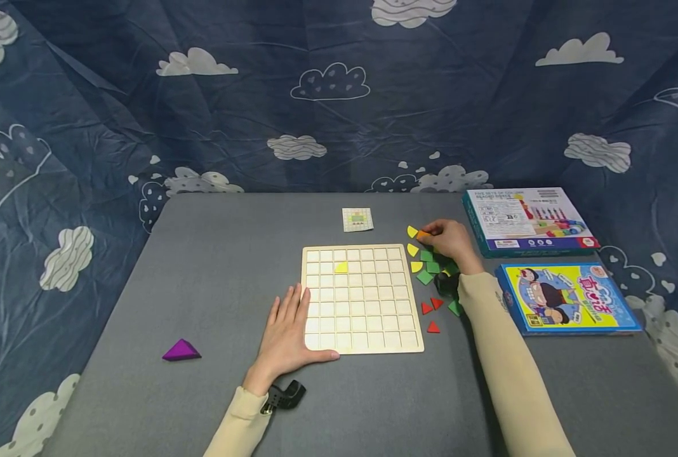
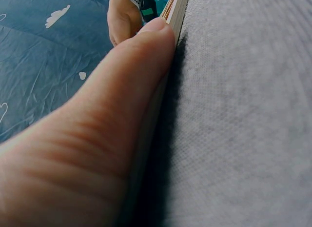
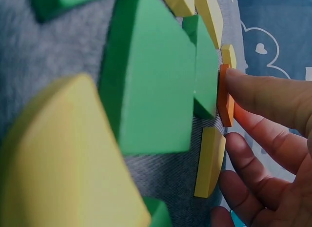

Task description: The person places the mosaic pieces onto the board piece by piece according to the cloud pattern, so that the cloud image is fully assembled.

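The wooden grid board (image 1: 363, 299) lies flat on the table, with one yellow piece (image 1: 341, 267) in an upper square. My left hand (image 1: 284, 336) rests at its lower left corner, fingers straight along the left side and thumb along the bottom edge; in the left wrist view the thumb (image 2: 131, 66) lies against the board's side. Beyond the board's upper right corner, my right hand (image 1: 449, 241) pinches an orange piece (image 3: 225, 95) between thumb and finger. Around it lie yellow quarter-round pieces (image 1: 412, 250) and several green pieces (image 1: 425, 277), some hidden under the wrist.
Red triangles (image 1: 433, 327) lie right of the board. A small printed pattern card (image 1: 357, 219) sits behind it. Two boxes, one white and teal (image 1: 527, 219) and one blue and yellow (image 1: 567, 298), stand at the right. A purple pyramid-like block (image 1: 181, 350) is at the left.
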Demonstrator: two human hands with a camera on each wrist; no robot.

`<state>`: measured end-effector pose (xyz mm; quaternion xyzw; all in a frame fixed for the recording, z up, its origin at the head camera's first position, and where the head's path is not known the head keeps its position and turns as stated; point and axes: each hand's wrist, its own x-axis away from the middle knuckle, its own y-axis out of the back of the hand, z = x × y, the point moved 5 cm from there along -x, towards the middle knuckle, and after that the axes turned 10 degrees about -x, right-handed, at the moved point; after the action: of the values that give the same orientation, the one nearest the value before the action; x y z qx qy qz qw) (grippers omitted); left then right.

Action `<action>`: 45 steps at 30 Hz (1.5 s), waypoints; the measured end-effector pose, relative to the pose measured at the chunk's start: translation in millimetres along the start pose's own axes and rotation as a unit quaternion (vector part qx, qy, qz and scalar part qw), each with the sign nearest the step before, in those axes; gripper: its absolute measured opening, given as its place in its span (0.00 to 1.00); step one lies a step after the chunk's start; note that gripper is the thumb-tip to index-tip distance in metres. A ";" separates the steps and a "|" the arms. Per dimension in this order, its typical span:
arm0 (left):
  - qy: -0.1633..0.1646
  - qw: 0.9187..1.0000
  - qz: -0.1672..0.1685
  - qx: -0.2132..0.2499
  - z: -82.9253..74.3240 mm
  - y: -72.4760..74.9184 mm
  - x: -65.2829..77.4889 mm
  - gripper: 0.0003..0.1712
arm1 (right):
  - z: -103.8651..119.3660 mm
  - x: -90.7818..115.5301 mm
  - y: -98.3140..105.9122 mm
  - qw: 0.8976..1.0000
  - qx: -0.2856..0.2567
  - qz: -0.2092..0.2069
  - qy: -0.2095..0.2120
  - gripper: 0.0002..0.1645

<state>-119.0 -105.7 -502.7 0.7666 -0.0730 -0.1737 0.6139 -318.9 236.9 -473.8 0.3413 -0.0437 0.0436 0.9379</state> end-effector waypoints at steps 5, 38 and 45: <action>0.000 1.000 0.001 0.000 -0.1 0.0 0.0 0.76 | 0.2 1.0 -0.6 1.000 0.010 -0.002 -0.002 0.21; 0.010 1.000 0.026 -0.010 1.5 -1.0 -2.4 0.76 | 47.1 42.3 -19.6 0.992 -0.093 -0.008 0.084 0.13; 0.012 0.999 0.030 -0.012 0.9 -1.2 -2.6 0.77 | 72.8 57.9 -49.3 0.987 -0.103 0.031 0.117 0.10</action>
<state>-121.9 -105.4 -503.6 0.7589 -0.0865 -0.1468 0.6286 -259.7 155.4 -443.2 0.2334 0.0517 0.1071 0.9651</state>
